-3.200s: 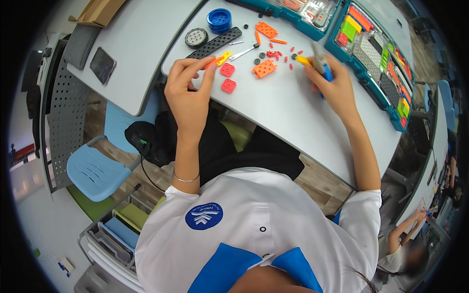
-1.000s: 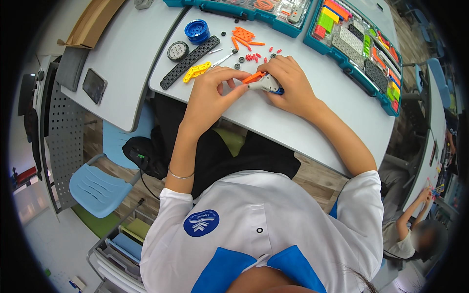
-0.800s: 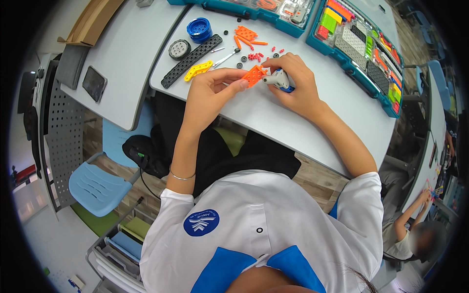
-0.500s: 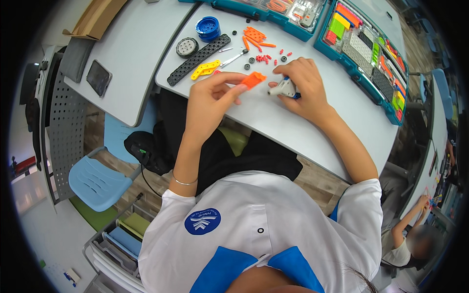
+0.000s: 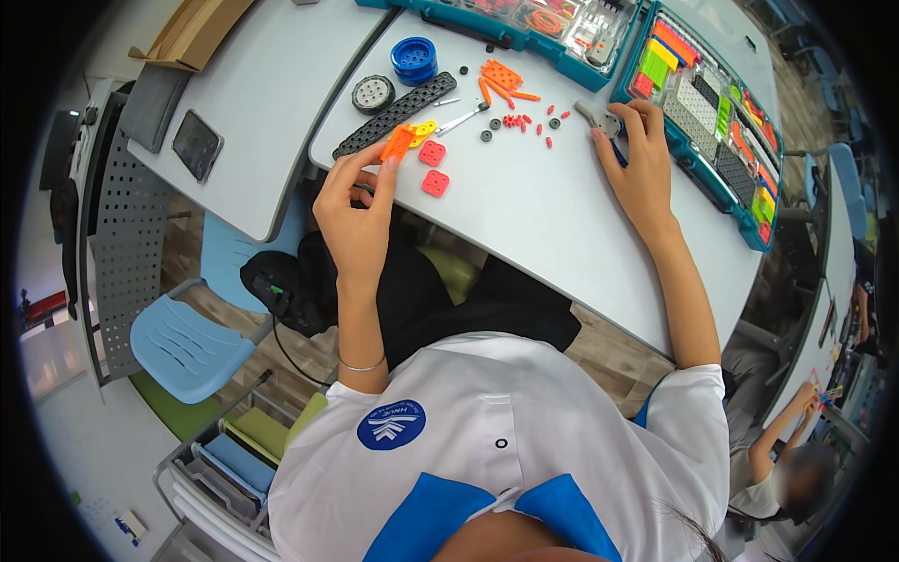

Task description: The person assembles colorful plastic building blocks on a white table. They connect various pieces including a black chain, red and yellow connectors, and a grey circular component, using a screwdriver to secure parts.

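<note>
My left hand (image 5: 356, 211) pinches a small orange perforated construction piece (image 5: 398, 143) between thumb and fingers, over the table's left front part. Under and behind that piece lie a yellow perforated part (image 5: 424, 131) and a long black beam (image 5: 403, 112). Two red square plates, one nearer (image 5: 434, 183) and one farther (image 5: 432, 153), lie just right of my left hand. At the right, my right hand (image 5: 648, 173) has its thumb and fingers closed around a grey and dark-blue hand tool (image 5: 609, 124), partly hidden by the fingers, beside a teal case (image 5: 709, 178).
A blue wheel hub (image 5: 414, 61), a grey-black wheel (image 5: 373, 94), an orange plate (image 5: 502, 73) and several red pins (image 5: 524, 122) lie farther back. Another teal case (image 5: 571, 70) borders the far edge. A phone (image 5: 197, 145) rests on the left table. Another person sits at far right.
My left hand has moved left with the orange piece. My right hand has moved right with the grey and blue tool, toward the teal case. Both red plates now show in full.
</note>
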Motion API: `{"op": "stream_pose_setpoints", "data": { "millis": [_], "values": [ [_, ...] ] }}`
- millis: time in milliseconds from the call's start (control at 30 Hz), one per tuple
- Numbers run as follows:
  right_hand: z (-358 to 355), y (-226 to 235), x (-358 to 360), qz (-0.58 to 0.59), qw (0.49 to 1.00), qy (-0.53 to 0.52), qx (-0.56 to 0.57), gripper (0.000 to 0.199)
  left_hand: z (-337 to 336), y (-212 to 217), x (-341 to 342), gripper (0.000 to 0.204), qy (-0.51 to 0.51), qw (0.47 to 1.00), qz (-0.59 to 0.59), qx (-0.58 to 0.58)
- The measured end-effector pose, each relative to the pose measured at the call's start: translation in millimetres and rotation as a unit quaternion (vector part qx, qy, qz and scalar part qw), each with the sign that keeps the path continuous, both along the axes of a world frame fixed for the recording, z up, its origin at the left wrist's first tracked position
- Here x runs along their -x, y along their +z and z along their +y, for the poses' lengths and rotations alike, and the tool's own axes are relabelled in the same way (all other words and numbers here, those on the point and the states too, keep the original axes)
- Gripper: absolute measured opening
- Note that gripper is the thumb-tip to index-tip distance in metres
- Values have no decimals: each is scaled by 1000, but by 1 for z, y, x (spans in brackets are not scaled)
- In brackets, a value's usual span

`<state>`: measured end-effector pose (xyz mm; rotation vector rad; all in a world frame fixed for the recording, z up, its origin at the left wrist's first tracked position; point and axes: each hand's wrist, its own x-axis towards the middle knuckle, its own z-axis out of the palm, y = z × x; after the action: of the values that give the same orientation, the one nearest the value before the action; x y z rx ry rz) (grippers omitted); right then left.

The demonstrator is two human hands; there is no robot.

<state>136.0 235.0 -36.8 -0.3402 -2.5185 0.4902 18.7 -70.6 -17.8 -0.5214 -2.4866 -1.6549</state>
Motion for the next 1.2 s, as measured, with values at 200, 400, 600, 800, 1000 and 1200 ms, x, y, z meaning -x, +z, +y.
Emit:
{"op": "stream_pose_setpoints", "data": {
  "millis": [200, 400, 600, 800, 1000, 1200],
  "values": [
    [-8, 17, 2, 66, 982, 35, -175, 37, -4, -4, -8, 18, 5, 999, 12, -31],
    [-165, 110, -45, 272, 843, 436, -159, 34, -10, -12, -16, 19, 11, 999, 25, -31],
    [-211, 151, -83, 412, 600, 686, 12, 39, -12, 5, -37, 22, -10, 1000, 28, 1],
    [-182, 139, -93, 386, 672, 628, -74, 34, -18, 11, -37, 19, 11, 999, 31, -30],
    [-131, 85, -61, 251, 838, 485, -14, 31, -5, 3, -31, 19, -26, 999, 10, -26],
    [-68, 19, 10, 25, 964, 262, -38, 52, 47, 9, -45, 22, -183, 982, -10, -37]
  ]
}}
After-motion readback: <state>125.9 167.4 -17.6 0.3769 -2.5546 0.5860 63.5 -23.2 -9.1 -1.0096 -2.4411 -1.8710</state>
